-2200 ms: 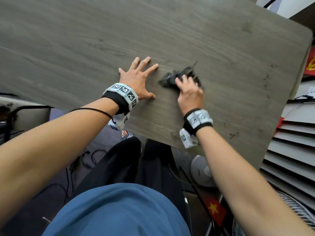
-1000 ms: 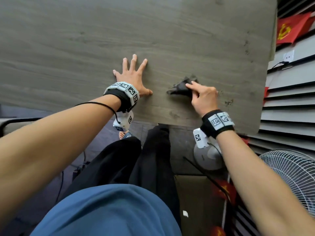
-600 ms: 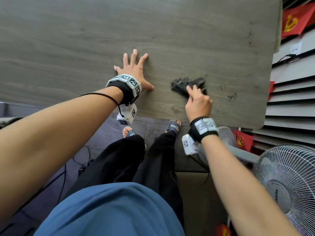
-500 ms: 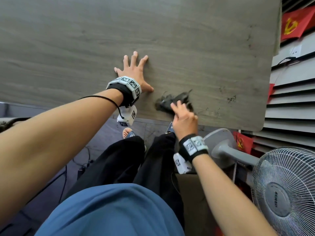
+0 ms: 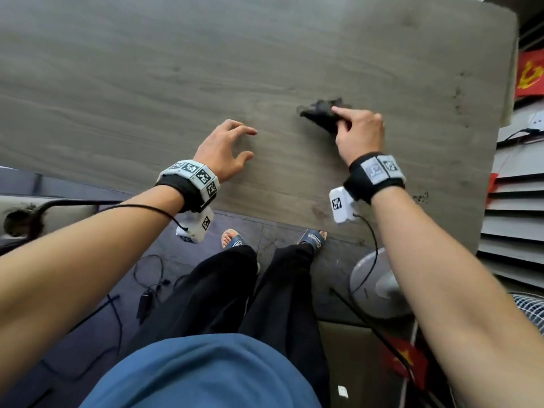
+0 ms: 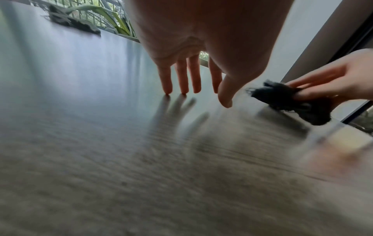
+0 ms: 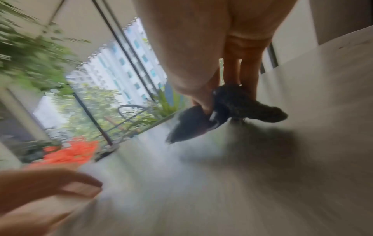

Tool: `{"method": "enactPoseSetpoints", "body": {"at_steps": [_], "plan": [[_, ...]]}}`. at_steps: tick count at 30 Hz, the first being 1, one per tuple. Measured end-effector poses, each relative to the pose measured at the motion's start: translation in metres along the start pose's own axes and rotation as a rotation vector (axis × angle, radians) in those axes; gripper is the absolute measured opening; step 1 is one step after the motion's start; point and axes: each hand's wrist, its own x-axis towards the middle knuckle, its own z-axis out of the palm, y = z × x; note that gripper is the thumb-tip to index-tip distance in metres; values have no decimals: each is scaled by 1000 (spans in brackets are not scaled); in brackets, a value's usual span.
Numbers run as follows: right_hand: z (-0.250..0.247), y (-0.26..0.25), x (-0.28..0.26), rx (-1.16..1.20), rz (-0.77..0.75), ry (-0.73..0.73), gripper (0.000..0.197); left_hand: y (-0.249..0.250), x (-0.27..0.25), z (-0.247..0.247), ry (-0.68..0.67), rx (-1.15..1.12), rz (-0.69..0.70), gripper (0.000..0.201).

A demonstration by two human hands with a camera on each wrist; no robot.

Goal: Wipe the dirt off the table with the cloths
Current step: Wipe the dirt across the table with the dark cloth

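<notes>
A crumpled dark cloth [image 5: 318,111] is pinched between the thumb and fingers of my right hand [image 5: 338,117] over the right middle of the grey wood table [image 5: 147,69]. In the right wrist view the cloth [image 7: 248,105] hangs from the fingers close above the table, with a shadow beneath it. My left hand [image 5: 248,144] is to its left, empty, palm raised and fingers spread. Its fingertips [image 6: 167,93] touch the tabletop. Dirt specks [image 5: 421,198] lie near the right front corner, and more dirt marks [image 5: 457,95] run along the right edge.
A second dark cloth [image 6: 70,24] lies at the table's far left. A faint smudge [image 5: 319,213] sits by the near edge. Beyond the right edge are slatted panels [image 5: 518,225], a red flag [image 5: 530,75] and a fan base [image 5: 379,287] on the floor.
The right hand has carried the cloth from the near edge farther onto the table. The left hand, flat on the table before, has raised its palm and rests on its fingertips.
</notes>
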Motion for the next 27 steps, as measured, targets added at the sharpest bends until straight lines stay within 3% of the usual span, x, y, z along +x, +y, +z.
{"method": "enactPoseSetpoints", "body": {"at_steps": [2,4,7,10,14,18,21,24,27], "plan": [[12,-11,44,-72,130,-34,35,-8,-1,-10,-34,-9,22,44],[36,-38,69,-139,156,-96,32,-18,-1,-17,-20,-32,18,49],[75,-98,67,-222,-39,-185,35,-32,2,-26,110,-114,-55,60],[100,-131,19,-264,-303,-281,40,-41,5,-31,184,-125,-131,64],[110,-111,-59,-142,-470,-397,55,-41,9,-29,173,-96,-70,55],[99,-67,-133,-32,-602,-292,60,-33,13,-16,53,17,3,38],[77,-33,-181,28,-691,-324,60,-16,16,-3,-39,118,16,40],[52,-14,-197,84,-620,-470,59,6,19,6,-93,226,19,51],[24,-13,-168,249,-439,-403,47,23,18,16,-149,284,25,65]]}}
